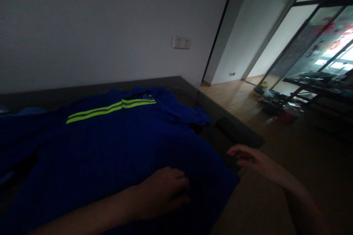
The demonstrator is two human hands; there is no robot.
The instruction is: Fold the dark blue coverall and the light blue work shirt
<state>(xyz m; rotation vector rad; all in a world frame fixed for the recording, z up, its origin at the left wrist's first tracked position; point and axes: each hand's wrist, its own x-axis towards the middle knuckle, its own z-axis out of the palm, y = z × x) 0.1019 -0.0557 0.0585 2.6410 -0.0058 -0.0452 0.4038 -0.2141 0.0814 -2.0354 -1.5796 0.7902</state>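
Garment (110, 147) below L grip (167, 191)

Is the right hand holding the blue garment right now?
No, the right hand is beside the blue garment, with a visible gap between them.

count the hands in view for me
2: the left hand over the lower part of the blue work jacket, and the right hand beyond the jacket's edge, toward the view's right.

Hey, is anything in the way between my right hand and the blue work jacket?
Nothing visible stands between your right hand and the near right side of the blue work jacket. The dark, flat object on the table lies just beyond that hand, out of the way.
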